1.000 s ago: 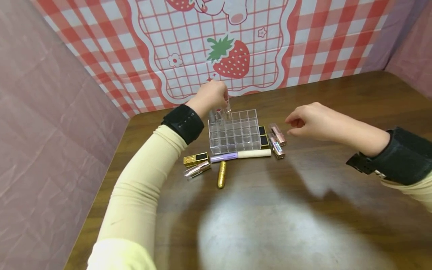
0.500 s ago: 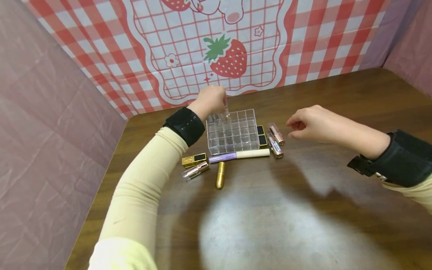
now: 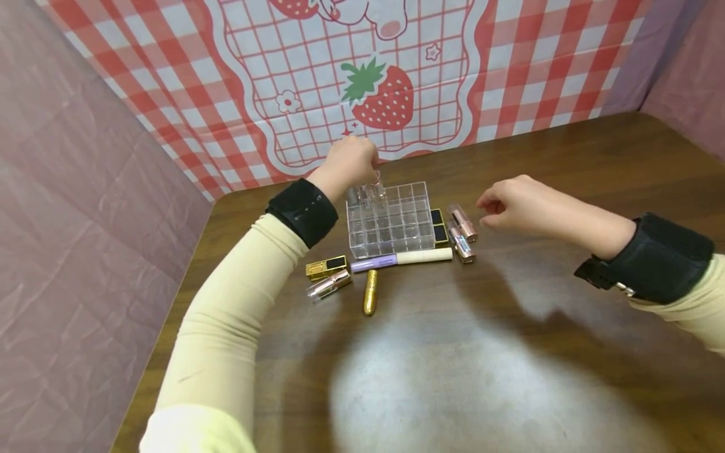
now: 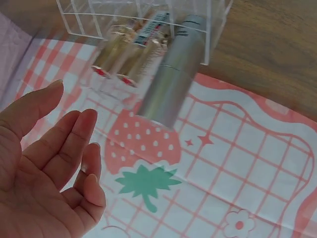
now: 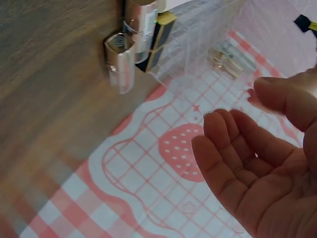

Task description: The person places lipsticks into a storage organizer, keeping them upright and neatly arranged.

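Observation:
In the head view my left hand [image 3: 350, 160] is just above the back left of a clear compartmented organizer [image 3: 402, 220]. The left wrist view shows that hand's fingers loosely bent with nothing between them. Near it, a silver tube [image 4: 173, 74] and two gold lipsticks with clear ends, one lipstick [image 4: 141, 57] beside the other lipstick [image 4: 111, 54], stand in the organizer's compartments. My right hand [image 3: 518, 201] hovers over the table to the right, fingers relaxed and holding nothing. Closest to it are a rose-gold lipstick [image 3: 463, 222] and a shiny iridescent lipstick [image 3: 462, 245].
Gold-and-black lipsticks [image 3: 439, 226] lie against the organizer's right side. A purple tube with a cream cap [image 3: 402, 259] lies along its front. Nearer are a gold tube [image 3: 370, 292], a gold-and-black lipstick [image 3: 325, 268] and a clear-capped lipstick [image 3: 330, 285]. A strawberry-print cloth [image 3: 391, 100] hangs behind.
My left hand lowered a clear-ended lipstick into a back compartment of the organizer, let it go and rose slightly. My right hand has barely moved.

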Tool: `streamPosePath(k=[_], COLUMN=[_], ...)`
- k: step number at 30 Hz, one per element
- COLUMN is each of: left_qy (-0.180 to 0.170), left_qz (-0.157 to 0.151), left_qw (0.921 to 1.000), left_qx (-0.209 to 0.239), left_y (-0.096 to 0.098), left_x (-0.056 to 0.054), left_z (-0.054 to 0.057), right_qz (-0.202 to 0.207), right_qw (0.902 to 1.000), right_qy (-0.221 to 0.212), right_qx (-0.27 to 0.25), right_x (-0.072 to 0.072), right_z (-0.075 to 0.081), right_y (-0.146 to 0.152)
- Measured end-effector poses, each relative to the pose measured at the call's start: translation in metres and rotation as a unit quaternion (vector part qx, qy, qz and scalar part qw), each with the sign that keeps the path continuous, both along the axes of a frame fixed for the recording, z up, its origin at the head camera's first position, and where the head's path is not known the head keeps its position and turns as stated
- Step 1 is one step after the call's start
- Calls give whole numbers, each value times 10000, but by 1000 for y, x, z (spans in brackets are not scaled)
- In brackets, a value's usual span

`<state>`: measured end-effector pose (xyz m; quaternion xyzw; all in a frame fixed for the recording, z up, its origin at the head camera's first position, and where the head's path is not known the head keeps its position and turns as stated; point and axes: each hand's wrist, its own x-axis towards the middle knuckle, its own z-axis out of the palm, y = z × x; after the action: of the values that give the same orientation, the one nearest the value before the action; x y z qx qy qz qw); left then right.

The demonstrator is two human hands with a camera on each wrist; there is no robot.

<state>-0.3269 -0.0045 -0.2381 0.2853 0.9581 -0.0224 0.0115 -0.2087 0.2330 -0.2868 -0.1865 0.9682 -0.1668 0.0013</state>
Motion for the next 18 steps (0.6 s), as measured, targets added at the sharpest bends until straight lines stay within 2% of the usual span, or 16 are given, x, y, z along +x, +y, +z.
streamPosePath(k=[5,10,14,18], left_qy=[137,101,160,240], left_qz=[-177,-443,-601,-723], left_qw=[9997,9989,9979,9970], left_qx=[25,95,154,159], left_y=[1,0,-2,-3], left_x=[13,23,29,32], left_z=[3,-2,-6,-10], right_qz=[-308,-500,-668,-908], right_qw=[9995,9984,9957,9907], right_qy=[-18,-257,-641,-1007], right_qx=[14,53,83,144], right_x=[-20,-38,-45,-46], right_z=[-8,-31,-48,-55], right_y=[-2,-7,-12,-15])
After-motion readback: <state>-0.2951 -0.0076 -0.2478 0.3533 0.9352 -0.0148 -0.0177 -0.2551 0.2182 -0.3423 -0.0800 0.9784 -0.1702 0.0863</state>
